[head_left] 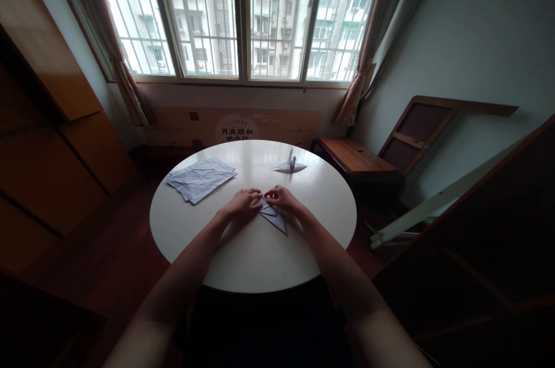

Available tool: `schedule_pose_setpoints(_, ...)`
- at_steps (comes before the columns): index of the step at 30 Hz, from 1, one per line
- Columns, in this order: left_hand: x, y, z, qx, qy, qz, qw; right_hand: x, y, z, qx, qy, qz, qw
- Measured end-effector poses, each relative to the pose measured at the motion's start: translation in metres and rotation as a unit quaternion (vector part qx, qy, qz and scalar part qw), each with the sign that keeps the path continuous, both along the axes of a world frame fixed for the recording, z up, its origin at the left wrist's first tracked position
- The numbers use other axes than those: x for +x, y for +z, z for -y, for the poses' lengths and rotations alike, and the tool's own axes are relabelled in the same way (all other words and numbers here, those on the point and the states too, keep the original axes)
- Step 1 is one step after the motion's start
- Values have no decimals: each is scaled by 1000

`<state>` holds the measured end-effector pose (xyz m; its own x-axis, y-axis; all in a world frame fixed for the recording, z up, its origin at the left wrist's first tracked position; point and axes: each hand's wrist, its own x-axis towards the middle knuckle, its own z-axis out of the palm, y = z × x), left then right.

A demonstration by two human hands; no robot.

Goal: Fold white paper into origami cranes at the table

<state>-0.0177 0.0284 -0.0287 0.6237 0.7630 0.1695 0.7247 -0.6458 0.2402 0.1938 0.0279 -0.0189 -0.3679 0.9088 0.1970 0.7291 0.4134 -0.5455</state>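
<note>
A partly folded piece of origami paper [274, 220], bluish grey, lies on the white round table [260, 267] with a pointed end toward me. My left hand [246, 202] rests on its upper left edge, fingers together and pressing down. On the far right edge, my right hand [281, 197] pinches the paper between thumb and fingertips. Both hands hide the far part of the folds. Beyond them stands a finished paper crane [291, 164] with its wings spread. Left of my hands lies a stack of creased paper sheets [202, 178].
Behind the table, a long printed box [299, 125] sits below the barred window [277, 21]. To the right are a low wooden bench [355, 157] and a leaning wooden frame [416, 131]. Wooden cabinets [56, 171] line the left side.
</note>
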Motion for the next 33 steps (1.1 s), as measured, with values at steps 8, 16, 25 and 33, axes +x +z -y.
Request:
schedule_pose_setpoints(8,2,4,4,-44,29,-27,998,0,0,-1,-13,-3,2,1000)
schedule_pose_setpoints(16,2,5,4,-35,36,-35,998,0,-2,-2,-9,-5,0,1000)
schedule_pose_setpoints(25,3,4,5,-43,46,-42,997,-2,3,4,10,-14,31,999)
schedule_pose_setpoints(33,4,9,7,-38,56,-56,996,-4,5,7,6,-51,72,996)
